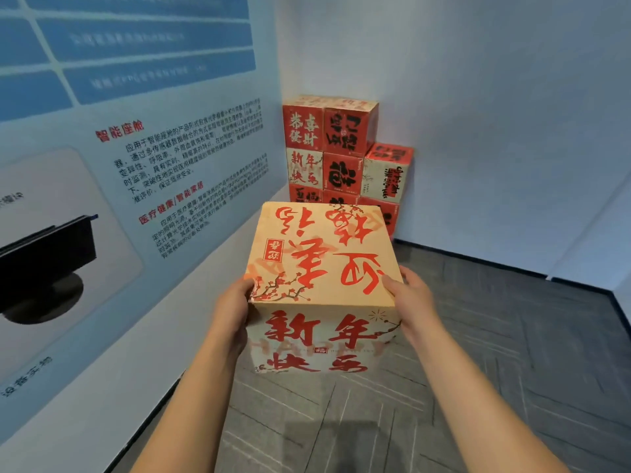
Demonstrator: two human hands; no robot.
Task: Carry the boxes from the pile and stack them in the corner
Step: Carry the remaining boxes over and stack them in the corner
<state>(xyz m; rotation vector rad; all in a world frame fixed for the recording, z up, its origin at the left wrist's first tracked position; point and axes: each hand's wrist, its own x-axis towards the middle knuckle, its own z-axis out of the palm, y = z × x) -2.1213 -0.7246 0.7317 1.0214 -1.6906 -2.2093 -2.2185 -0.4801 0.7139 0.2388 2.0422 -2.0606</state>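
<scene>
I hold a cream cardboard box (321,268) with red calligraphy in front of me, above the floor. My left hand (234,310) presses its left side and my right hand (409,298) presses its right side. Beyond it, in the corner, stands a stack of red and cream boxes (341,155). The stack is three boxes high on the left and two high on the right. The held box hides the stack's bottom row in part.
A wall poster (136,148) with blue panels and text runs along the left. A plain white wall (512,131) closes the right side of the corner. Grey carpet tiles (512,353) cover the floor, with a dark skirting at the wall base.
</scene>
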